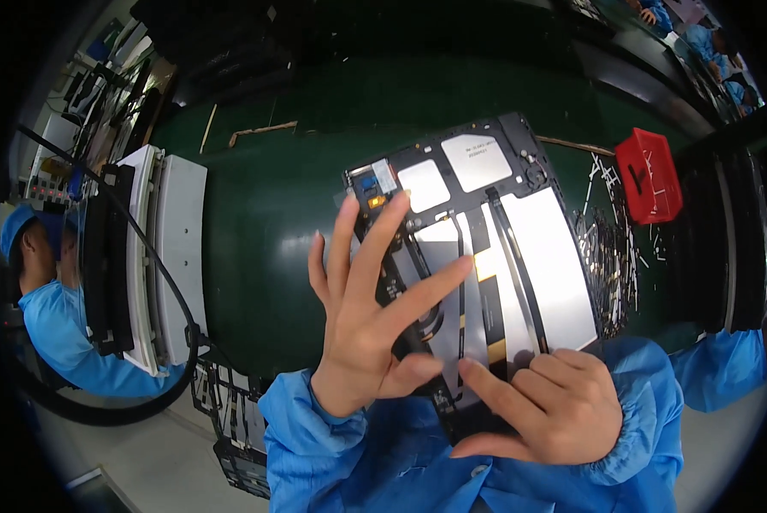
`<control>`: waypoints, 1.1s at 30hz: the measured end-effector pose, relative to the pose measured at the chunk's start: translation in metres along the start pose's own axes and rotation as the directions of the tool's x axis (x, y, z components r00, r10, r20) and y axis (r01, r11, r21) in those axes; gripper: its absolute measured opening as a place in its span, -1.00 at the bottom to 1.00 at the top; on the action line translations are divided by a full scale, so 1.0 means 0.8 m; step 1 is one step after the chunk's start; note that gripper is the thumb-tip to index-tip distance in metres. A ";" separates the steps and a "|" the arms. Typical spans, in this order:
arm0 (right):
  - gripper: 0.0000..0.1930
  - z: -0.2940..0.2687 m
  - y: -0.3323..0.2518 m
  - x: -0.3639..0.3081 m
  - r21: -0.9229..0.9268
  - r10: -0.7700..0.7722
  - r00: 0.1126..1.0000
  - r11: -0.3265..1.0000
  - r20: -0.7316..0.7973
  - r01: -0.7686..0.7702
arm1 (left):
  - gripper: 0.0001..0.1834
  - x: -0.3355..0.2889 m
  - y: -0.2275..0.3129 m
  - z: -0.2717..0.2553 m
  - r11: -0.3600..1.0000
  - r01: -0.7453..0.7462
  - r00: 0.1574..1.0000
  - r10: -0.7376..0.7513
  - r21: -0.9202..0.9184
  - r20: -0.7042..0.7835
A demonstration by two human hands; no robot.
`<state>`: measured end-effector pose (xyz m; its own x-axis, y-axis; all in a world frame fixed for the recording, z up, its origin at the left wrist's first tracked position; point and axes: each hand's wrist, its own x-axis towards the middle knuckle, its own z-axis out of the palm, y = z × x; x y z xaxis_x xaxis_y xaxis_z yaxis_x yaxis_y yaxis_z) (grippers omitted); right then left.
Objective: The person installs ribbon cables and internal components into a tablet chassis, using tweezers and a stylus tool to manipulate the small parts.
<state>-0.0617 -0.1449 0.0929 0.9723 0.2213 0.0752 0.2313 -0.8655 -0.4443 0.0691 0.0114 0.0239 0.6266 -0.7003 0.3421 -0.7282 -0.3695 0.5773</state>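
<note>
Opened tablet-type device point(544, 256): at the near edge of the green worktop point(259, 286), silver panels facing up. Left hand point(358, 338): fingers spread wide, over the device's left side. Right hand point(567, 406): index finger and thumb apart, other fingers curled, at the device's near end; fingertip contact cannot be determined. Red bin point(660, 203): right of the device, pale slivers showing inside. Thin strips point(610, 274): heaped between device and bin.

Bare hands point(349, 352), loose blue sleeves point(311, 445), gathered cuffs point(627, 427) — pale front button point(479, 471), perhaps.
</note>
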 end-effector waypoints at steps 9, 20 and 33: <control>-0.38 0.003 -0.012 -0.022 -0.042 -0.037 0.994 0.998 0.101 0.041 | -0.45 -0.010 0.007 0.003 0.997 -0.025 1.000 0.023 0.072 0.019; -0.61 0.015 0.082 -0.059 0.693 0.615 0.772 0.627 -0.160 -0.356 | -0.18 -0.088 0.079 0.062 0.826 0.257 0.906 -0.387 -0.502 -0.173; -0.41 -0.065 0.223 0.031 0.949 0.753 0.616 0.314 -0.232 -0.027 | -0.75 -0.002 0.124 -0.101 0.527 -0.432 0.822 -0.102 -0.732 -0.560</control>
<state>0.0052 -0.3173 0.0618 0.7811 -0.6190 -0.0813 0.0147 0.1484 -0.9888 0.0180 0.0251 0.1404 0.7452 -0.1961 0.6373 -0.4515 0.5549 0.6987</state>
